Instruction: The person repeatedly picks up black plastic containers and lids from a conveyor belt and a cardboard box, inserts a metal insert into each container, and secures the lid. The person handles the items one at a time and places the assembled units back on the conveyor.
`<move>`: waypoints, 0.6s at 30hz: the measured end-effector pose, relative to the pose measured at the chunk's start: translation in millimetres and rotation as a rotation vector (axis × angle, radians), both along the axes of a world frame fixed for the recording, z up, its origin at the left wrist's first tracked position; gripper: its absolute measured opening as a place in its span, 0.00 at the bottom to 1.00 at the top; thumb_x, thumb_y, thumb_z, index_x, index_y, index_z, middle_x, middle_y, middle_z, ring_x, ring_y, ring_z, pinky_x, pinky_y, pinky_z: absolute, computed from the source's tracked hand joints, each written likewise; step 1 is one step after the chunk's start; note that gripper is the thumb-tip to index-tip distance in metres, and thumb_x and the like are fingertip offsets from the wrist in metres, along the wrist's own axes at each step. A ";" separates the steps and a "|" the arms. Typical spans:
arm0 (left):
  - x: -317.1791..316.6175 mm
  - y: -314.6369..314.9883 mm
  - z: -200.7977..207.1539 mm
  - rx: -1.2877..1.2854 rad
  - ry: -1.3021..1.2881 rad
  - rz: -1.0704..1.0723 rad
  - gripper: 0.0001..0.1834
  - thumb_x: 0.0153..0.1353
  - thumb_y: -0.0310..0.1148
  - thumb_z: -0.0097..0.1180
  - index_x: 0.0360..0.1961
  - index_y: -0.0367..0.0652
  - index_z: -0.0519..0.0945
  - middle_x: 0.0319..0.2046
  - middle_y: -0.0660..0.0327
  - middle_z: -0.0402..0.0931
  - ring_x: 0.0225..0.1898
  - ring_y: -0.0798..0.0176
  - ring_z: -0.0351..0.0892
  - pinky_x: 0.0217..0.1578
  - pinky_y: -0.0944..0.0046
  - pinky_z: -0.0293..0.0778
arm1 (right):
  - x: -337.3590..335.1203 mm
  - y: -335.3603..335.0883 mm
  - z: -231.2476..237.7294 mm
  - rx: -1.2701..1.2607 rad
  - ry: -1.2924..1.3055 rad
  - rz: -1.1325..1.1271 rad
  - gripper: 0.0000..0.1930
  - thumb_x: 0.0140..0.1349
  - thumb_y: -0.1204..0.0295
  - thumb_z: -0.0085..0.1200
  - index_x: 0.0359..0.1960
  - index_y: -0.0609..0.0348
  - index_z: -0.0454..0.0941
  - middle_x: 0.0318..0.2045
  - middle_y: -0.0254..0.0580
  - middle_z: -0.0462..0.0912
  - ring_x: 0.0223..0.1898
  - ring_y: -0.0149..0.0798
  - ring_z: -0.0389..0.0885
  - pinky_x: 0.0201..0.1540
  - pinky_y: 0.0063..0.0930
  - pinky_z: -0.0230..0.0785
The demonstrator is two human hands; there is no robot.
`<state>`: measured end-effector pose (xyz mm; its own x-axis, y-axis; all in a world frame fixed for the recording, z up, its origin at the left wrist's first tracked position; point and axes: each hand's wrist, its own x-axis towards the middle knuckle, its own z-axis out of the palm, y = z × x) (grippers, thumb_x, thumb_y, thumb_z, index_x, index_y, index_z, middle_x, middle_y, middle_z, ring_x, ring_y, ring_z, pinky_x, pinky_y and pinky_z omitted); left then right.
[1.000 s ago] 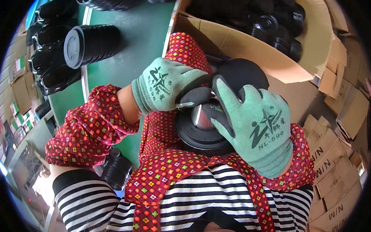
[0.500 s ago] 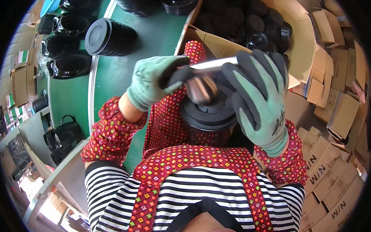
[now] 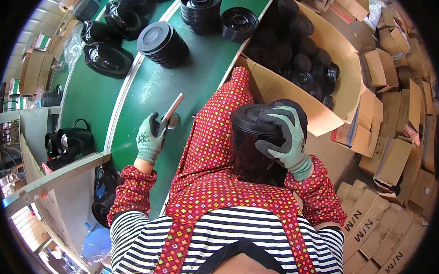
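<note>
In my left hand [image 3: 150,140], over the green table, is a narrow brown-edged roll of tape [image 3: 174,106], seen almost edge-on; my gloved fingers close round its lower end. A pale round thing [image 3: 173,122] shows just beside it, too unclear to name. My right hand [image 3: 289,134] grips a black lidded canister [image 3: 250,147] upright against my lap, thumb on its side and fingers over the lid's right edge. The black round lid [image 3: 251,116] sits on top of the canister. Both gloves are green with dark palms and fingers.
Stacked black lids [image 3: 162,44] and stacked black ring-shaped parts [image 3: 200,10] stand on the green table [image 3: 148,86]. Shiny black pots [image 3: 108,60] line its far left. An open cardboard box [image 3: 288,96] of black canisters is ahead right. Flattened cartons [image 3: 376,224] lie at the right.
My hands have parted. The left carried the roll of tape left and down over the table. The pale strip stretched between them is gone, and my right hand has come down onto the canister.
</note>
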<state>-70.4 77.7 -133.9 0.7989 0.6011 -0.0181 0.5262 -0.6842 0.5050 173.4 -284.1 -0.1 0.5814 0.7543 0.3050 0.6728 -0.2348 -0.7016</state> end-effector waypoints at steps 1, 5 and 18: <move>6.4 -7.6 5.2 0.085 -0.104 -0.020 0.26 0.65 0.35 0.69 0.62 0.42 0.79 0.51 0.50 0.84 0.50 0.49 0.86 0.50 0.54 0.80 | -1.0 3.8 3.6 0.016 -0.022 0.007 0.34 0.46 0.61 0.82 0.55 0.58 0.83 0.54 0.49 0.79 0.58 0.56 0.78 0.65 0.50 0.71; 32.2 -44.6 63.4 -0.064 -0.303 -0.270 0.42 0.57 0.30 0.75 0.72 0.37 0.72 0.66 0.47 0.74 0.66 0.46 0.76 0.65 0.53 0.74 | -2.1 18.7 17.1 0.048 -0.087 -0.014 0.33 0.48 0.54 0.81 0.53 0.58 0.85 0.52 0.50 0.82 0.58 0.58 0.80 0.64 0.50 0.71; 78.0 -136.7 99.3 -1.102 -0.389 -0.633 0.72 0.47 0.34 0.84 0.84 0.38 0.44 0.81 0.49 0.54 0.82 0.51 0.54 0.79 0.51 0.54 | -8.6 49.6 56.1 0.059 -0.110 -0.207 0.29 0.50 0.60 0.80 0.52 0.56 0.83 0.50 0.48 0.81 0.53 0.53 0.78 0.59 0.50 0.70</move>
